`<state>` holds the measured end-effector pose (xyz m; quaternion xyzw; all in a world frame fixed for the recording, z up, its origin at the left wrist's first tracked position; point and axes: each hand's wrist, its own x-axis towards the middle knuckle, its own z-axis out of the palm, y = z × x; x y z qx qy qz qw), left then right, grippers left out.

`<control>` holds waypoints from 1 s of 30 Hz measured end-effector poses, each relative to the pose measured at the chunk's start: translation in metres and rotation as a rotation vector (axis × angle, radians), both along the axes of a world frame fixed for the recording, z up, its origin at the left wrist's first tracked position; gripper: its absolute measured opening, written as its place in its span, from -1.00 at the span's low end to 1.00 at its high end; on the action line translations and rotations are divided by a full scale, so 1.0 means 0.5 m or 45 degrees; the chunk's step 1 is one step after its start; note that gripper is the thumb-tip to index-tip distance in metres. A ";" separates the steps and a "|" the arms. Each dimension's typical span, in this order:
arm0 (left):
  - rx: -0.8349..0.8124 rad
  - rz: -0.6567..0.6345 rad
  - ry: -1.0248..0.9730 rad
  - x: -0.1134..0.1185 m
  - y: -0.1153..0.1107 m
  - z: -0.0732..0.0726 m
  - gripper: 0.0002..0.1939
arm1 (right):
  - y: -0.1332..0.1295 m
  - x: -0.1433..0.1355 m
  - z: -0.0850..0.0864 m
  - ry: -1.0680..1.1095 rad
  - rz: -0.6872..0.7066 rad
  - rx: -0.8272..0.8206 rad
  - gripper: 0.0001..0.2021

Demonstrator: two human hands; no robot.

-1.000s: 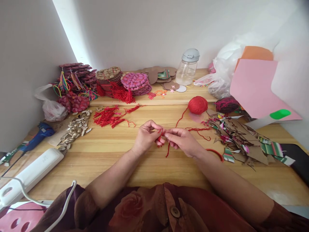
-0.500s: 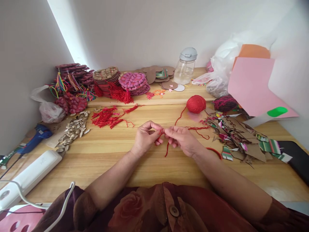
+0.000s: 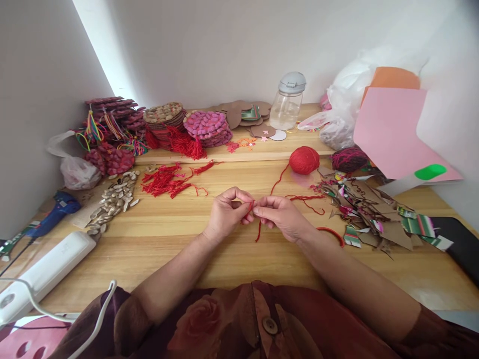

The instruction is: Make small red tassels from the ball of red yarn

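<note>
My left hand [image 3: 229, 212] pinches a piece of red yarn [image 3: 258, 232] between thumb and fingers. Touching it at the fingertips, my right hand [image 3: 280, 214] is closed on the same yarn, whose loose end hangs below. Behind my right hand a strand leads back to a ball of red yarn [image 3: 304, 160]. More cut red strands [image 3: 307, 198] lie just beyond my right hand. Red tassels [image 3: 167, 180] are heaped to the left. The part of the yarn between my fingertips is mostly hidden.
Seed shells [image 3: 114, 199], a blue glue gun [image 3: 54, 215] and a white power strip [image 3: 47, 274] lie left. Decorated discs [image 3: 207, 127] and a clear bottle [image 3: 286, 107] stand at the back. Cardboard scraps [image 3: 389, 214] and pink paper [image 3: 389, 132] are right.
The fingers of my right hand have shifted slightly at the yarn, with the thumb a little lower. Both hands stay in nearly the same place.
</note>
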<state>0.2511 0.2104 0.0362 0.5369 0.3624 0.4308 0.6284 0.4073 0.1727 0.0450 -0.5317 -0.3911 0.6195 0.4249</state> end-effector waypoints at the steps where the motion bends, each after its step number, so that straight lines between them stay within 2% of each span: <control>1: 0.009 -0.008 0.003 0.000 -0.001 -0.001 -0.77 | -0.002 -0.003 -0.002 -0.011 0.002 -0.002 -0.77; 5: 0.023 -0.017 0.027 0.000 -0.003 -0.002 -0.78 | 0.000 -0.002 -0.002 -0.033 -0.046 0.011 -0.85; 10: 0.011 0.058 0.050 0.002 -0.001 0.002 -0.74 | 0.014 0.021 0.002 -0.068 -0.266 0.104 -0.85; 11: 0.012 0.066 0.052 0.002 -0.001 0.002 -0.74 | 0.014 0.024 0.002 -0.048 -0.264 0.110 -0.82; 16: 0.018 0.036 0.065 0.000 -0.001 0.002 -0.78 | 0.006 0.009 -0.005 0.063 -0.037 0.052 -0.67; 22: -0.016 0.021 0.180 -0.004 0.002 -0.001 -0.78 | 0.005 0.001 -0.003 0.099 -0.130 0.002 -0.69; 30: -0.040 0.013 0.176 -0.001 0.003 0.000 -0.75 | 0.006 0.008 -0.001 0.174 -0.169 0.024 -0.73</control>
